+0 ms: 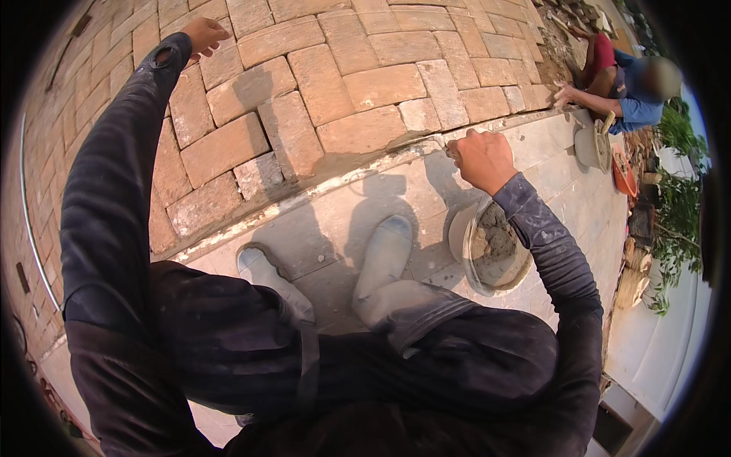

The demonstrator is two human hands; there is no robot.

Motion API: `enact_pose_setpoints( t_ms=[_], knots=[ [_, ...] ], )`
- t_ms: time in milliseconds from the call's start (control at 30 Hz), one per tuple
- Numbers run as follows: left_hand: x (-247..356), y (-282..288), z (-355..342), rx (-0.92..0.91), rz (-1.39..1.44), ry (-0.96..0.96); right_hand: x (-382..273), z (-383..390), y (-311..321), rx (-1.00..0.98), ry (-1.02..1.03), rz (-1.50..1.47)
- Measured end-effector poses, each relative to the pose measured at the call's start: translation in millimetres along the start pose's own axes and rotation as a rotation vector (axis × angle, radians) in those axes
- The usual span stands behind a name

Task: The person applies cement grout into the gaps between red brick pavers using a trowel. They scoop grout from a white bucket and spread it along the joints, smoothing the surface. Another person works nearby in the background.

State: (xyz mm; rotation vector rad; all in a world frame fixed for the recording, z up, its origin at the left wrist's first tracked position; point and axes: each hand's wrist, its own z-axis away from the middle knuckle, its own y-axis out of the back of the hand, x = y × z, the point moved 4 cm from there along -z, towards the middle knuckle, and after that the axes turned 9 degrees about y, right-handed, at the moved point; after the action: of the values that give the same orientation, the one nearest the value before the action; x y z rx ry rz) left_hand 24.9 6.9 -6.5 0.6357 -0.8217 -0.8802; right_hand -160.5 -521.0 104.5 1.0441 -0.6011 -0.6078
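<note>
Left hand [204, 36] stretched far out (fingers curled); right hand [481, 158] fisted.

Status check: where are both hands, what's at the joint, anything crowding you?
Left hand flat on the brick paving, empty. Right hand fisted on a small tool, tip at the paving-edge joint. Mortar pan beside right foot. Another person working farther along.

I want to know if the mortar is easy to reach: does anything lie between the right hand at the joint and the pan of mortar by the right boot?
Nothing visible does. The right hand is closed at the joint between the bricks and the grey slabs. The pan of mortar sits just below it beside the right boot, partly under the right sleeve, with only bare slab between.
</note>
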Motion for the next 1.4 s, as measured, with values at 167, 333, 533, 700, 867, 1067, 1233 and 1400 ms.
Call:
enact_pose_setpoints(
  t_ms=[167,333,533,700,867,1067,1233,1400],
  knots=[
    [-2,-3,-1,-0.001,-0.022,0.029,-9,-2,-3,0.0,0.005,0.023],
    [3,-4,-3,-0.007,-0.005,-0.018,-2,-7,-22,-0.012,0.023,0.024],
    [-2,-5,0,0.014,-0.013,0.016,5,3,18,-0.026,-0.023,0.051],
    [2,-4,-3,-0.013,0.001,-0.009,0,-1,-26,0.088,0.043,0.04],
    [-2,-2,0,-0.004,-0.006,-0.006,19,4,3,-0.162,-0.059,0.029],
    [10,-5,-5,-0.035,-0.02,-0.011,10,-2,-29,-0.023,0.011,0.044],
    [-1,0,-2,-0.001,-0.009,-0.008,27,-9,-9,-0.204,-0.038,-0.035],
    [-3,-5,-2,0.0,-0.009,0.02,47,-7,-8,-0.316,-0.07,-0.103]
  ],
)
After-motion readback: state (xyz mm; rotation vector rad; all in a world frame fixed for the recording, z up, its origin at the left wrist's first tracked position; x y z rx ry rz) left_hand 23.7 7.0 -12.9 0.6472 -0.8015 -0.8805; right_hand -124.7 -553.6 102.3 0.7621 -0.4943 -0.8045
